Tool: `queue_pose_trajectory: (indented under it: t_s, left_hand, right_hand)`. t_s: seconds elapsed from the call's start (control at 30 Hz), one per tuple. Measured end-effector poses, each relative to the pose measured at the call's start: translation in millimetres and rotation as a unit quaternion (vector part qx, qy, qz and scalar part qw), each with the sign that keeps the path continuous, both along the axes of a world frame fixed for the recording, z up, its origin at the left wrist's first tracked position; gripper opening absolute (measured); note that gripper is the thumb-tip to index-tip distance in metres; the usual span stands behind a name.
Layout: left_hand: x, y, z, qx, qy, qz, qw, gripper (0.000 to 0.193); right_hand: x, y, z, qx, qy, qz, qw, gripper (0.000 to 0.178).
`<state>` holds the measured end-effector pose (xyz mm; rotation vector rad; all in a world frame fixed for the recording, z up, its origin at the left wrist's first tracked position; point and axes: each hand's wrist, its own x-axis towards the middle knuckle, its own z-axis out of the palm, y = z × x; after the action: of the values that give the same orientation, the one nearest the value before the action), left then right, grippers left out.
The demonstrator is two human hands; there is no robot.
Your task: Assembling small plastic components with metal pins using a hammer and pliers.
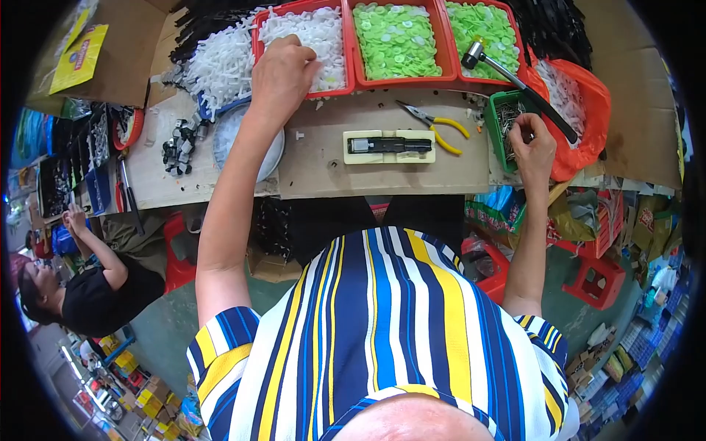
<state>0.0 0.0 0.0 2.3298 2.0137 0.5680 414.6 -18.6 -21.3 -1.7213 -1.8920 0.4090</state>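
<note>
My left hand (283, 73) is over the near left part of a red bin of small white plastic pieces (323, 33). Its fingers are bent together, and anything between them is hidden. At the right, my right hand (535, 145) pinches at the edge of a green tray (494, 132) of small metal pins; what its fingertips hold is too small to make out. Between the hands, a cream fixture block (360, 159) carries a long black part (397, 145) with a silvery end. Pliers with yellow handles (450, 132) lie right of the block, jaws toward the upper left.
Red bins hold green discs (393, 44). A hammer (507, 73) leans across the right bin toward an orange bag (588, 147). White pieces (220, 66) are heaped at the left, near a round dish (273, 158) and black-and-silver parts (179, 147). Another person (103, 290) works at far left.
</note>
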Motion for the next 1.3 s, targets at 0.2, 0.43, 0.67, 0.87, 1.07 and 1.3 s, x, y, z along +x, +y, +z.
queue_pose_trajectory:
  t_s: [0.2, 0.43, 0.67, 0.87, 1.07, 1.3]
  left_hand:
    - [-2, 3, -1, 0.086, -0.073, -0.013, 0.994, 0.008]
    - [0, 4, 5, 0.167, -0.127, -0.039, 0.977, 0.008]
    - [56, -46, 18, -0.127, -0.68, 0.072, 0.719, 0.018]
    - [84, -84, -10, -0.272, -0.871, 0.036, 0.406, 0.016]
    - [99, -94, -6, -0.287, -0.9, 0.05, 0.323, 0.016]
    - [108, -99, -3, -0.305, -0.902, 0.079, 0.297, 0.016]
  right_hand:
    - [-10, -2, -1, -0.006, 0.239, 0.018, 0.971, 0.007]
    - [-67, 2, 15, -0.044, 0.46, 0.081, 0.883, 0.007]
    - [-144, -6, 35, -0.089, 0.552, 0.186, 0.808, 0.01]
    - [-174, -14, 31, -0.102, 0.553, 0.229, 0.795, 0.012]
    - [-170, -23, 27, -0.119, 0.556, 0.224, 0.791, 0.013]
    - [-162, -26, 22, -0.086, 0.529, 0.232, 0.812, 0.012]
